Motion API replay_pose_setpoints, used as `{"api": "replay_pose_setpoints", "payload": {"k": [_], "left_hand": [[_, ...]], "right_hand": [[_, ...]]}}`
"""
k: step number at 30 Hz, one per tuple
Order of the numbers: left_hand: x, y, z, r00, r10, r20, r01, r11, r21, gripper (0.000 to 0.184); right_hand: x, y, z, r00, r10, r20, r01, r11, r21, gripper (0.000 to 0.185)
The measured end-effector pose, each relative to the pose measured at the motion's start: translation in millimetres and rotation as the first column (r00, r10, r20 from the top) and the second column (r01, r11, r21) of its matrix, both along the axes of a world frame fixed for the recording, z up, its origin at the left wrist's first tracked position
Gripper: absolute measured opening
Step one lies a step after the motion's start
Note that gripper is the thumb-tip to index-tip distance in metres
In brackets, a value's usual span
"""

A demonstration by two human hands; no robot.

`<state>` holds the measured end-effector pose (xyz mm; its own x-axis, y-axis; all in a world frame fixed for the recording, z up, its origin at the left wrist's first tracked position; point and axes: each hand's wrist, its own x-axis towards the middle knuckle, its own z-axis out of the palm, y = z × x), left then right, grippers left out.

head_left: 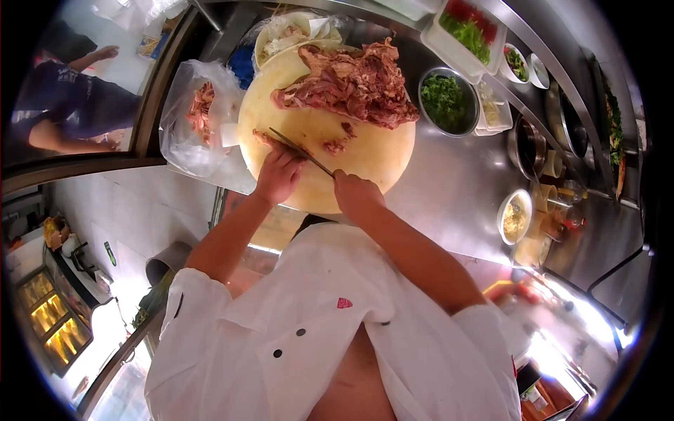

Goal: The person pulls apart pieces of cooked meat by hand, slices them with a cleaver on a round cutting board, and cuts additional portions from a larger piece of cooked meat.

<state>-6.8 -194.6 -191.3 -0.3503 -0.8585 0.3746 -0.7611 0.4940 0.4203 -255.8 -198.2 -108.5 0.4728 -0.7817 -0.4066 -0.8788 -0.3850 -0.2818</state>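
Note:
A round, yellowish chopping board lies in front of me. My right hand grips the handle of a knife, whose blade points away to the left over the board. Close beside the blade, my left hand has its fingers bent and drawn together on a small piece of meat; the fingers partly hide it. Small meat scraps lie to the right of the blade. A big slab of cooked meat covers the far part of the board.
Left of the board is a clear plastic bag with meat in it. Beyond the board sits a lined container. A metal bowl of chopped greens and a white bowl stand right. Through a window, another person is visible.

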Motion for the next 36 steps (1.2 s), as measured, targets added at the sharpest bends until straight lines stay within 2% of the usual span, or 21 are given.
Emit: {"api": "replay_pose_setpoints", "payload": {"k": [3, 6, 9, 12, 15, 18, 21, 24, 27, 30, 33, 34, 36], "left_hand": [[2.6, -2.6, 7.0, 0.998, -0.055, -0.038, 0.057, 0.998, 0.035, 0.030], [3.5, -0.9, 2.8, 0.996, -0.010, -0.085, 0.007, 1.000, -0.029, 0.033], [6.7, 1.5, -7.7, 0.995, 0.003, -0.097, -0.007, 0.999, -0.039, 0.034], [6.1, -0.7, 5.1, 0.999, -0.014, -0.045, 0.010, 0.997, -0.081, 0.033], [9.5, -2.2, 1.1, 0.998, -0.037, -0.055, 0.037, 0.999, 0.004, 0.031], [12.2, -0.2, 2.4, 0.998, -0.043, -0.051, 0.039, 0.996, -0.078, 0.030], [11.6, 2.6, -7.3, 0.996, -0.002, -0.091, -0.003, 0.999, -0.049, 0.031], [14.6, -3.2, -8.1, 0.999, -0.029, -0.032, 0.026, 0.995, -0.100, 0.031], [15.3, -6.0, -3.2, 0.999, -0.047, -0.015, 0.047, 0.998, -0.029, 0.032], [15.2, -6.3, 18.3, 0.998, -0.059, 0.023, 0.061, 0.990, -0.125, 0.033], [30.1, -14.1, 40.0, 1.000, 0.010, -0.001, -0.010, 0.982, -0.188, 0.034], [34.7, -10.8, 46.7, 0.991, 0.090, 0.104, -0.074, 0.985, -0.153, 0.032], [39.8, -15.5, 35.8, 0.998, 0.062, 0.027, -0.059, 0.992, -0.114, 0.033]], "right_hand": [[-5.9, -6.5, 26.5, 0.999, -0.008, -0.035, 0.013, 0.988, 0.151, 0.019], [-14.0, 3.1, 52.3, 0.999, -0.046, -0.006, 0.046, 0.972, 0.228, 0.019], [-2.1, 14.8, 30.2, 0.986, -0.155, 0.054, 0.141, 0.969, 0.203, 0.025], [20.8, 2.6, 3.8, 0.991, -0.130, 0.032, 0.124, 0.981, 0.151, 0.026], [18.5, -3.1, 7.0, 0.994, -0.095, 0.058, 0.089, 0.991, 0.099, 0.024], [6.0, 11.3, 23.6, 0.994, -0.085, 0.067, 0.076, 0.989, 0.126, 0.023], [11.4, 23.1, -4.8, 0.994, -0.016, 0.107, 0.010, 0.999, 0.053, 0.023], [34.7, 6.2, -8.8, 0.983, -0.147, 0.109, 0.138, 0.987, 0.087, 0.023], [29.8, -1.4, -13.5, 0.967, -0.163, 0.198, 0.150, 0.986, 0.077, 0.023], [19.9, -0.6, -15.0, 0.957, -0.210, 0.202, 0.188, 0.975, 0.121, 0.023], [-9.1, 9.0, 3.2, 0.940, -0.274, 0.204, 0.229, 0.949, 0.219, 0.024], [-19.4, 11.8, 7.3, 0.937, -0.291, 0.194, 0.245, 0.941, 0.232, 0.025], [-37.2, 15.5, 13.9, 0.931, -0.323, 0.171, 0.274, 0.927, 0.258, 0.026]]}}
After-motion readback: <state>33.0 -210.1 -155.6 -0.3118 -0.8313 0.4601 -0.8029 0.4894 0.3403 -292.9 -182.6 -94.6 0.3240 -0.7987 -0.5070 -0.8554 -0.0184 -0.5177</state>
